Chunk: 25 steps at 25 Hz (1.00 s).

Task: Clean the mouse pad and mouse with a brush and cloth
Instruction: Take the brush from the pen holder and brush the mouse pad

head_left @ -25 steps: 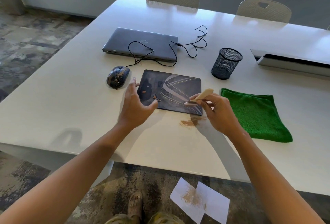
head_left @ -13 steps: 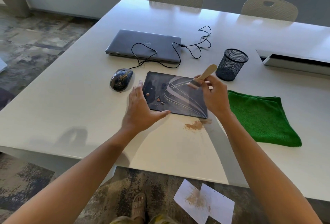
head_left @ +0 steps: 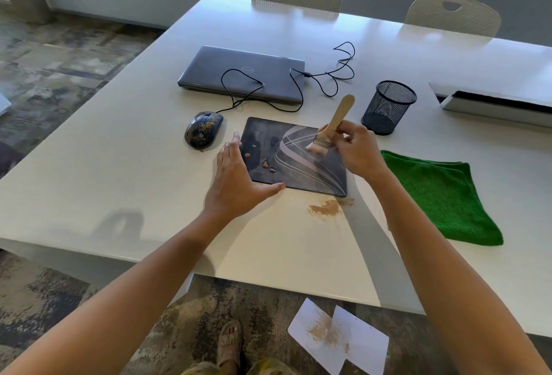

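Sweeping toward the table's near edge, where brown dust (head_left: 325, 208) already lies, looks the best way to clear the mouse pad (head_left: 294, 156) without spreading grit. Her right hand (head_left: 354, 150) is wrapped round the brush (head_left: 330, 126), bristles on the pad. Flat and spread, the left hand (head_left: 236, 183) steadies the pad's near-left corner. Untouched, the speckled mouse (head_left: 203, 133) sits just left; the cloth (head_left: 442, 195) lies right.

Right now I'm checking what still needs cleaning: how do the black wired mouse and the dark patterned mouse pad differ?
The black wired mouse carries fine tan speckles across its top; the dark patterned mouse pad shows a few larger brown bits at its left. The mouse sits untouched; the pad is steadied by the left hand while the right hand works a wooden brush over it. Both lie on the white table.
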Available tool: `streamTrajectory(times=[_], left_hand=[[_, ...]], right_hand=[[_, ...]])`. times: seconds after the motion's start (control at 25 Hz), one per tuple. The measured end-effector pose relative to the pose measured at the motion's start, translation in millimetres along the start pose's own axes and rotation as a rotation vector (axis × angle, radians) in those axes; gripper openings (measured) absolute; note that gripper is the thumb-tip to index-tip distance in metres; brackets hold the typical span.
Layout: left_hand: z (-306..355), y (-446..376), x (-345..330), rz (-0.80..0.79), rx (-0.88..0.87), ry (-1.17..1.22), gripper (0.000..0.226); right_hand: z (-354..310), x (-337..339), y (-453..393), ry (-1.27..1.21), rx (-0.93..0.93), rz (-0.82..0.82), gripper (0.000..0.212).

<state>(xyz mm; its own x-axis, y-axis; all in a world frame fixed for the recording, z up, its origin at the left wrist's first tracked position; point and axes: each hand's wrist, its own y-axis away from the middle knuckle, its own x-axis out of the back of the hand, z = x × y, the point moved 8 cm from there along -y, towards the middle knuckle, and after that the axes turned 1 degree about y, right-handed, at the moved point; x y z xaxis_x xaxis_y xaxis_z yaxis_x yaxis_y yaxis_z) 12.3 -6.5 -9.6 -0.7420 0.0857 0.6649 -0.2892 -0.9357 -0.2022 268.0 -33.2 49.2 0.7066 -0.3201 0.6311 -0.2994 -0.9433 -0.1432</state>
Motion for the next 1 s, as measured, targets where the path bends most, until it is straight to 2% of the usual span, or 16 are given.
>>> streamTrajectory(times=[0.08,0.16,0.28,0.44,0.52,0.68,0.76,0.92,1.0], left_hand=[[0.5,0.4,-0.3,0.0,0.0,-0.007,0.137],[0.4,1.2,0.5,0.004,0.005,-0.006,0.137],[0.0,1.5,1.0,0.007,0.01,0.007,0.138],[-0.2,2.2,2.3,0.023,0.017,0.014,0.139],[0.4,1.6,1.7,0.017,0.013,0.016,0.139],[0.3,1.7,1.1,0.01,0.004,0.007,0.138],[0.5,2.1,1.7,0.013,0.003,0.008,0.137],[1.4,2.5,1.9,0.02,0.005,0.01,0.137],[2.6,2.5,2.7,0.021,0.001,0.011,0.137]], right_hand=[[-2.3,9.0,-2.7,-0.056,-0.013,0.106,0.019],[-8.0,4.8,-2.4,-0.043,-0.007,0.12,0.019],[-9.5,-11.5,6.7,0.047,-0.011,-0.015,0.021],[-10.2,-13.3,21.9,0.11,-0.004,-0.272,0.019],[-12.6,-3.4,21.9,0.054,-0.004,-0.238,0.019],[-18.1,9.1,24.2,0.007,-0.012,0.005,0.017],[-19.0,-0.4,34.9,0.052,-0.015,-0.02,0.017],[-21.1,-8.6,53.5,0.11,0.006,-0.255,0.022],[-23.4,2.3,52.8,0.055,-0.003,-0.215,0.02]])
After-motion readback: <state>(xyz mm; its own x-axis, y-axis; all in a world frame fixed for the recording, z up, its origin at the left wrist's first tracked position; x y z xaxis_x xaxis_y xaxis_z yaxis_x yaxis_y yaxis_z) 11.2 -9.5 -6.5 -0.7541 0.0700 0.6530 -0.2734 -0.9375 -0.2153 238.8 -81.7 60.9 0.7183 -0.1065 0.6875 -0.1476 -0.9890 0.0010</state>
